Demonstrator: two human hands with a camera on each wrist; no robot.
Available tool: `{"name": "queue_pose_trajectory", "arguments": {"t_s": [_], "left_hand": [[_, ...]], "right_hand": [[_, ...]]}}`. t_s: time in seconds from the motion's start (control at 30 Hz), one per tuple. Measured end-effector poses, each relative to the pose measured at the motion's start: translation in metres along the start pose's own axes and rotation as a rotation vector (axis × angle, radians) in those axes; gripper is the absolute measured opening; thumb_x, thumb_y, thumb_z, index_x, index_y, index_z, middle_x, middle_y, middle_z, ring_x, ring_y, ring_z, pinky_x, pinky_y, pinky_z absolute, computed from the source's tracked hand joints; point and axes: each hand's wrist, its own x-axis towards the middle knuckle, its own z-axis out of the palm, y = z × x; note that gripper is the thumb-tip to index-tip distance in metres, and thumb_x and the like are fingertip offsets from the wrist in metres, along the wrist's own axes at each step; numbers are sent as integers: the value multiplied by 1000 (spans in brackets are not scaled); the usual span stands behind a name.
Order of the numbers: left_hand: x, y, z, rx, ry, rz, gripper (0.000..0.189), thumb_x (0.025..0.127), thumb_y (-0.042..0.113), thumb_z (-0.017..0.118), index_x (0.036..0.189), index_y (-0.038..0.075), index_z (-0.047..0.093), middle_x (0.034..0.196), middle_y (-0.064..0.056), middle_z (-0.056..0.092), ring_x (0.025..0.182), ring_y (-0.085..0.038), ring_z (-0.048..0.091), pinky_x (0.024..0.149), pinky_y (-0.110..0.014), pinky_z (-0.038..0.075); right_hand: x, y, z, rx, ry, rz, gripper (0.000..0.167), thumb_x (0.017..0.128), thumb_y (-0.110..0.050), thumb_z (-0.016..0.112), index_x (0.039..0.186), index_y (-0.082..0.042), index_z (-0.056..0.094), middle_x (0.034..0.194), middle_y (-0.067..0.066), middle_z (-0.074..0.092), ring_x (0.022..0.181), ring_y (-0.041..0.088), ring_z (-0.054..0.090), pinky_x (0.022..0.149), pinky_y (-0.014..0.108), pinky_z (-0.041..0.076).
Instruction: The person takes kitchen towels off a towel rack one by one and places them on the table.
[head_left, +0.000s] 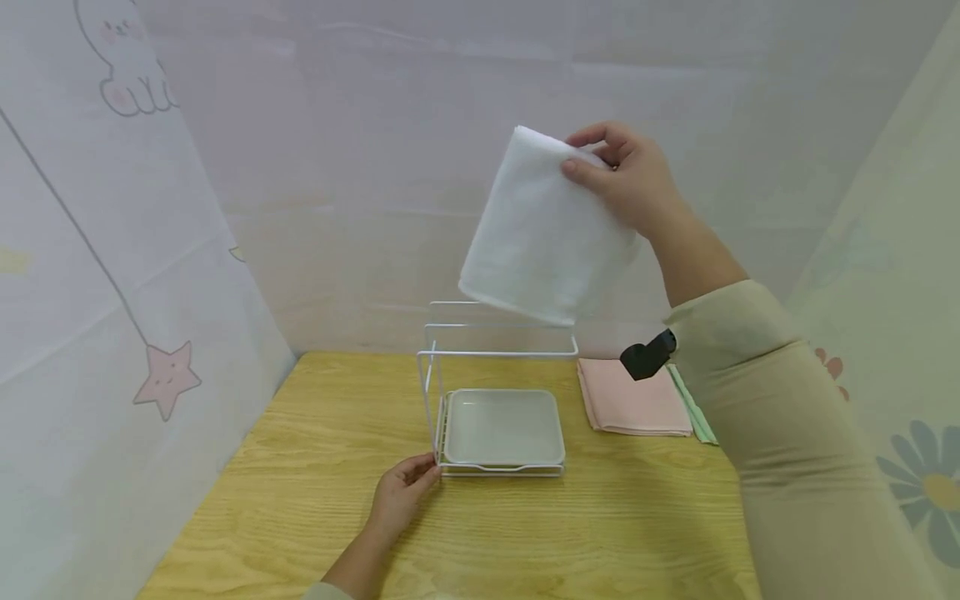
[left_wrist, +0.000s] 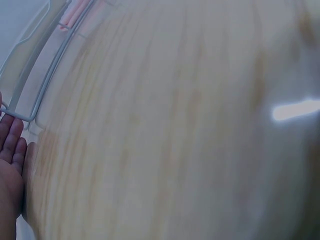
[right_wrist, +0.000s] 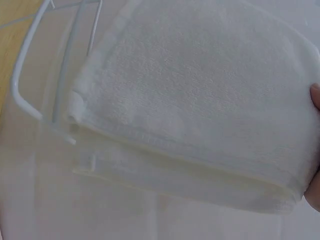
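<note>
My right hand (head_left: 630, 179) pinches a folded white towel (head_left: 543, 229) by its upper right edge, thumb in front. The towel hangs tilted in the air, its lower edge overlapping the top of a white wire rack (head_left: 498, 354) in the head view. In the right wrist view the towel (right_wrist: 200, 90) fills most of the picture, its folded layers showing along the lower edge. Down on the table, my left hand (head_left: 401, 496) holds the rack's front left bottom corner between thumb and fingers. A shallow pale tray (head_left: 502, 427) lies in the rack's base.
A folded pink towel (head_left: 630, 400) lies right of the rack, with a green cloth (head_left: 693, 404) partly under its right side. The wooden table (head_left: 337, 425) ends against a printed curtain (head_left: 360, 208) at the back and left. A black wrist mount (head_left: 647, 357) hangs below my right sleeve.
</note>
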Motion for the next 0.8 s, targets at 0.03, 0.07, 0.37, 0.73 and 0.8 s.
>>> {"name": "queue_pose_trajectory", "arguments": {"t_s": [0.03,0.07,0.37,0.73,0.8], "left_hand": [[0,0,0,3,1,10,32,90,12,71,116,-6,66,114,-22,70,93,-5,66,79,-14,54],[0,0,1,4,4,12,32,90,12,71,115,-6,66,113,-22,70,93,-4,66,79,-14,54],[2,-3,2,-1,18,28,30,89,9,71,113,-7,67,111,-23,70,87,1,65,78,-14,55],[0,1,0,9,23,21,30,89,8,70,114,-8,66,113,-24,69,87,1,64,77,-14,54],[0,1,0,16,24,20,30,90,8,70,114,-8,66,114,-23,69,88,1,64,77,-13,54]], "right_hand": [[-1,1,-3,4,5,0,28,86,-32,76,113,-28,66,90,-9,65,73,10,65,63,22,55],[-2,2,-6,6,9,-3,28,86,-32,76,112,-28,66,90,-9,65,72,9,65,62,21,54],[-17,24,-33,-66,59,0,28,86,-34,75,112,-31,65,85,-14,64,67,5,62,58,18,53],[-33,49,-64,-140,115,40,26,85,-37,76,109,-34,66,83,-20,62,64,2,60,55,16,51],[-37,53,-70,-160,124,52,27,85,-39,75,110,-34,66,84,-21,62,64,1,60,54,16,51]]}}
